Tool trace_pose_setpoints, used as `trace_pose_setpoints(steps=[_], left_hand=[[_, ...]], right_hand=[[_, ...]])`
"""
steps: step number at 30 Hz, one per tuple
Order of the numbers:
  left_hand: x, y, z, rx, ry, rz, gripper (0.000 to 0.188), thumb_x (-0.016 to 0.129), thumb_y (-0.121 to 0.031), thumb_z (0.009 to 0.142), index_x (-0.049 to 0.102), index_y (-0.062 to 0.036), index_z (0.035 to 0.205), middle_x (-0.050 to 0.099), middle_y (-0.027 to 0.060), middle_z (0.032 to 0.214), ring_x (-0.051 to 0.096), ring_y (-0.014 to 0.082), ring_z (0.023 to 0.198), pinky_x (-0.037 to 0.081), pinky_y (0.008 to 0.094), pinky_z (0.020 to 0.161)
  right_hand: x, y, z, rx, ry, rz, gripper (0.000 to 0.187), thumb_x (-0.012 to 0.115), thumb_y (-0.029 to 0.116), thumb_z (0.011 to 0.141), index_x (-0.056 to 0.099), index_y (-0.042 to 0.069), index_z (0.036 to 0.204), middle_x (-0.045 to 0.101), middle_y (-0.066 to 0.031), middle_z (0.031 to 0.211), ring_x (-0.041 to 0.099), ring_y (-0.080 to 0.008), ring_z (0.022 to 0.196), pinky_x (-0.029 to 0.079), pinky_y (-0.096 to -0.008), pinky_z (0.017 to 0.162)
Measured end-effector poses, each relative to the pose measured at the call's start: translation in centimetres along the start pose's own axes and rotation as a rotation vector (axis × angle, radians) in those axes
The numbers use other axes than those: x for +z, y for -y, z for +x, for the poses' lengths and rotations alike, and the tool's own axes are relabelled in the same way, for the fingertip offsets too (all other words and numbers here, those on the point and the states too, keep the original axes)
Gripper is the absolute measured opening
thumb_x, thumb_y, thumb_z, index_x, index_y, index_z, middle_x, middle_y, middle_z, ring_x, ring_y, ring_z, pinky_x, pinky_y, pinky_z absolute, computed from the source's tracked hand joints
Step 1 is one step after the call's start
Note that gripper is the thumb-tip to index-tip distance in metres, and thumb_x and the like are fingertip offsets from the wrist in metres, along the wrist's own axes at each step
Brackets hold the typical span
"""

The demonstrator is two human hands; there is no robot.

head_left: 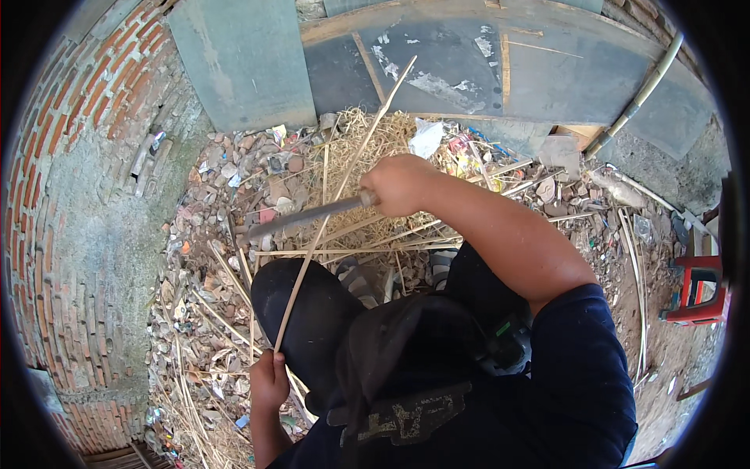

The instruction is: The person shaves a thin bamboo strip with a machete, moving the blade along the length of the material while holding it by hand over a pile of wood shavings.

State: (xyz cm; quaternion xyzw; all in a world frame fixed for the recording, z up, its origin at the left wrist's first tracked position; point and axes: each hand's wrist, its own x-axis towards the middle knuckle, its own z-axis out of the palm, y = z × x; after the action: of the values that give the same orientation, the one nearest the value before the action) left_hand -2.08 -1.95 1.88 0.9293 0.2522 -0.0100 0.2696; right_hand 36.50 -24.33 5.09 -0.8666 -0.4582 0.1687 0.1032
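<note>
My left hand (269, 381) is closed on the lower end of a long, thin bamboo strip (295, 289), beside my bent left knee. The strip slants up and away to the right, past my knee, its far tip in front of the grey panels. Out ahead, my right hand (392, 186) grips the handle of a long-bladed knife (293, 220). Its dark blade points left and crosses the strip; whether it bites into the strip cannot be made out. Curly pale shavings (367, 144) lie heaped beyond the blade, and my feet in sandals (355, 281) rest just this side of it.
Several loose bamboo strips (187, 391) lie on the rubble-strewn ground (258, 168). A brick wall (66, 234) rises at left; grey panels (453, 70) stand at the back. A bamboo pole (644, 94) leans at far right, above a red plastic stool (691, 293). A white plastic scrap (426, 138) sits by the shavings.
</note>
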Motion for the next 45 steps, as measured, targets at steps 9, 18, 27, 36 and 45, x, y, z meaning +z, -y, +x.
trace_pose_setpoints(steps=[9,18,27,36,45], left_hand=[[0.1,0.9,0.0,0.048,-0.068,0.006,0.037,0.047,-0.027,0.104,0.050,0.0003,0.078,0.053,0.0210,0.059,0.056,0.0414,0.054,0.040,0.0448,0.051],[0.1,0.5,0.4,0.038,0.003,-0.078,0.042,0.046,-0.032,0.105,0.049,0.0002,0.077,0.049,0.0170,0.056,0.048,0.0287,0.050,0.038,0.0410,0.051],[0.6,1.5,0.1,0.028,-0.027,-0.122,0.042,0.046,-0.033,0.105,0.050,0.0002,0.080,0.050,0.0153,0.057,0.048,0.0246,0.051,0.038,0.0394,0.051],[0.0,0.1,0.2,0.021,0.017,-0.087,0.042,0.045,-0.032,0.105,0.050,0.0003,0.079,0.050,0.0156,0.058,0.049,0.0254,0.053,0.038,0.0403,0.052],[1.6,2.3,0.5,0.075,-0.046,-0.184,0.041,0.046,-0.032,0.105,0.051,0.0004,0.080,0.050,0.0140,0.057,0.048,0.0231,0.052,0.037,0.0390,0.051]], right_hand=[[0.5,-7.2,2.3,0.242,-0.223,0.223,0.025,0.070,0.025,0.075,0.068,0.007,0.092,0.069,-0.0180,0.086,0.067,-0.0367,0.088,0.053,-0.0471,0.080],[-0.5,-1.5,-0.5,0.019,-0.073,0.049,0.019,0.063,0.021,0.086,0.071,0.013,0.101,0.070,-0.0112,0.090,0.068,-0.0300,0.089,0.055,-0.0449,0.079],[0.2,-7.2,2.0,0.213,-0.268,0.297,0.022,0.058,0.021,0.087,0.068,0.004,0.096,0.069,-0.0179,0.091,0.067,-0.0359,0.088,0.053,-0.0479,0.081],[0.0,-2.7,0.4,0.066,-0.061,0.142,0.019,0.062,0.021,0.084,0.070,0.011,0.098,0.069,-0.0138,0.092,0.068,-0.0324,0.091,0.054,-0.0472,0.081],[0.5,-2.9,1.9,-0.057,-0.191,0.163,0.013,0.068,0.019,0.071,0.066,0.010,0.079,0.067,-0.0136,0.075,0.067,-0.0351,0.079,0.052,-0.0473,0.071]])
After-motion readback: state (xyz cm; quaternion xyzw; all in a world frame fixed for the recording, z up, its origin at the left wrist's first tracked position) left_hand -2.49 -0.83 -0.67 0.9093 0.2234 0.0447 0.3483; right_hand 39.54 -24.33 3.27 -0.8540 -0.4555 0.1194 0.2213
